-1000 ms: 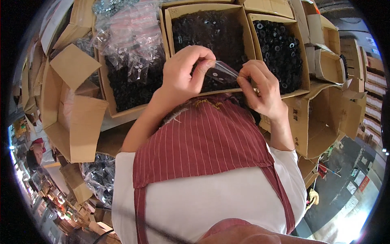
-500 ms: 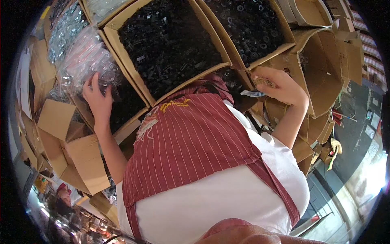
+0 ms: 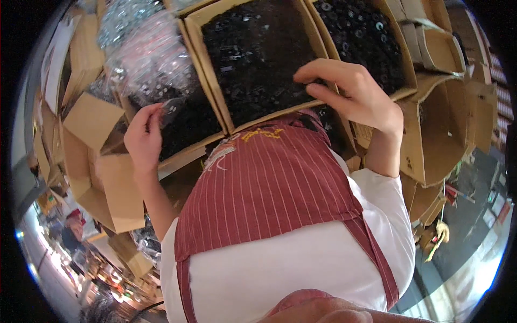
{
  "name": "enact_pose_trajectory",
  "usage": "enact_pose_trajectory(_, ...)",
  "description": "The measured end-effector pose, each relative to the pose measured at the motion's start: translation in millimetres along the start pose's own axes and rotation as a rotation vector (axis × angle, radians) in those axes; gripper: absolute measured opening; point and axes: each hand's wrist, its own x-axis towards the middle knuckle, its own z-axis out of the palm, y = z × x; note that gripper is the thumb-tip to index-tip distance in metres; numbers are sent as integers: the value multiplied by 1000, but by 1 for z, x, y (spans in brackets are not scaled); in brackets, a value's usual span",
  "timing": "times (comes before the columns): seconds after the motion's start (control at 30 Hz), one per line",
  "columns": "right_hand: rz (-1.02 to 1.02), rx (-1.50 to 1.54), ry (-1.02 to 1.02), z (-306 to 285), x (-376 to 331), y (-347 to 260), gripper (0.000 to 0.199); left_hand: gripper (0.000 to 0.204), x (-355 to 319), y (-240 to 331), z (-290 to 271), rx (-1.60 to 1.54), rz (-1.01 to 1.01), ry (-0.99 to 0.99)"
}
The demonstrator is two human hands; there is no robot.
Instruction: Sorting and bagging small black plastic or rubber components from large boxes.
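My left hand (image 3: 144, 137) is closed in a pinch on the edge of a small clear plastic bag (image 3: 171, 104). It is beside a heap of clear plastic bags (image 3: 153, 51), some with reddish stripes. Over the near right part of the middle cardboard box (image 3: 232, 119), my right hand (image 3: 355, 96) is curved downward, thumb and forefinger apart. No held thing can be made out in it. Small black plastic parts (image 3: 258, 59) fill that box; their exact kind is too small to tell.
At the right stands a box of round black parts (image 3: 366, 40). Black pieces (image 3: 186, 126) also lie in the compartment under the bag heap. Cardboard boxes with raised flaps (image 3: 121, 185) crowd the left, and a deep carton (image 3: 436, 126) stands at the right.
My right hand has let go of a small shiny packet and moved up and left over the middle box. My left hand has come off the bag heap with a small bag pinched.
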Motion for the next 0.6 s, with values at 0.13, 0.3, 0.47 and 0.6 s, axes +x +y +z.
enact_pose_trajectory(0.13,-288,13,-22,29,53,-19,18,25,-5,42,8,133,134,89)
enact_pose_trajectory(0.3,-576,129,4,58,92,-45,36,43,-10,73,31,-40,98,62)
enact_pose_trajectory(0.47,-469,-79,-148,64,89,-36,42,38,-11,90,46,-191,9,-25)
enact_pose_trajectory(0.6,-350,-158,-303,61,79,-29,52,49,-5,93,56,39,255,100)
